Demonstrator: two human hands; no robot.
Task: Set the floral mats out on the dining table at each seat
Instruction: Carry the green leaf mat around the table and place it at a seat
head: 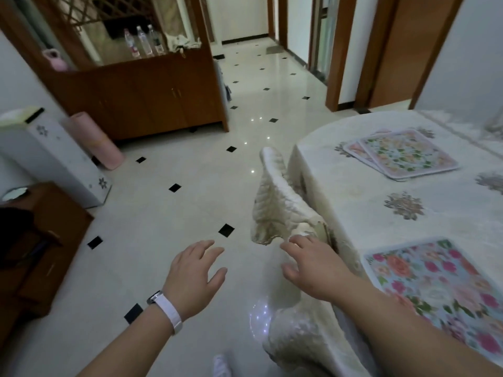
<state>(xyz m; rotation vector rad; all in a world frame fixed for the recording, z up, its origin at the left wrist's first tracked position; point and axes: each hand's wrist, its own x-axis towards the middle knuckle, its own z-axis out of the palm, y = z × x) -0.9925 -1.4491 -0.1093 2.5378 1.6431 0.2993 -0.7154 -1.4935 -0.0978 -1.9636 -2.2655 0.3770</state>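
The dining table (353, 191) stands at the right under a cream cloth with grey flower prints. A floral mat (441, 289) with pink and orange roses lies flat at the near seat. Farther along lies a small stack of floral mats (402, 153), one overlapping another. My left hand (193, 276), a white watch on its wrist, hovers over the floor with fingers spread and nothing in it. My right hand (313, 265) reaches forward with fingers apart, its fingertips at the cream cover of a chair back (277, 205) beside the table.
A second cream-covered chair (304, 336) is right below my right arm. A wooden cabinet (152, 93) with bottles stands at the back left, a pink rolled mat (95, 140) and a white unit (54, 156) against the left wall. Glossy tiled floor (190, 170) stretches ahead.
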